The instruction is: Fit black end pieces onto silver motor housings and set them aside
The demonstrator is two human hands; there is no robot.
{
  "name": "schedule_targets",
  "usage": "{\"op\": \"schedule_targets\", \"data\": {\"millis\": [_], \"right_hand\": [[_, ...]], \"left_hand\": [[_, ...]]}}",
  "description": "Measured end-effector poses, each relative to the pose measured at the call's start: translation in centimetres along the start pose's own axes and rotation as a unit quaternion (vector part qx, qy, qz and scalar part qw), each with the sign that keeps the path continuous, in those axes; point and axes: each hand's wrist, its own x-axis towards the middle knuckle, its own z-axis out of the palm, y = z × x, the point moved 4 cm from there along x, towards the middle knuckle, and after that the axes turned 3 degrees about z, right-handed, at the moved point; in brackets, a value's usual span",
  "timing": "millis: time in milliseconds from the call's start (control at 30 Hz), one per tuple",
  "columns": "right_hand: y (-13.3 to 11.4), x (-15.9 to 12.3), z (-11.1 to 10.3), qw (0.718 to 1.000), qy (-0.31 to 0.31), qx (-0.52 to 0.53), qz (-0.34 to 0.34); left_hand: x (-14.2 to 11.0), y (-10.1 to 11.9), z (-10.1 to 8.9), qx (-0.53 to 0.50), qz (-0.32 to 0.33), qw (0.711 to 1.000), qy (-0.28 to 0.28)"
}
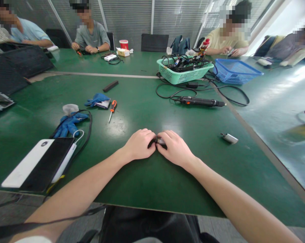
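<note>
My left hand (141, 144) and my right hand (174, 147) meet above the green table (147, 182), fingers curled inward. Between them sits a small silver cylindrical part (160, 141), dark at its left end; the fingers hide most of it. My right hand is closed around the silver side, my left around the dark end. A similar small silver metal part (229, 138) lies to the right on the table. Farther off to the left rests a screwdriver (112, 109) with an orange and black handle.
Left are a white and black device (38, 163), cables, and blue gloves (70, 125). A black bar (110, 86) lies beyond. Toward the back right are a black electric screwdriver (201, 102), a green basket (182, 76) full of cables, and a blue basket (237, 72). Several people sit around.
</note>
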Motion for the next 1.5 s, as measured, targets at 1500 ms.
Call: {"op": "schedule_targets", "data": {"millis": [1500], "right_hand": [[-0.7, -0.2, 0.27, 0.999, 0.01, -0.047, -0.01]], "left_hand": [[0.04, 0.41, -0.06, -0.005, 0.021, 1.0, -0.014]]}}
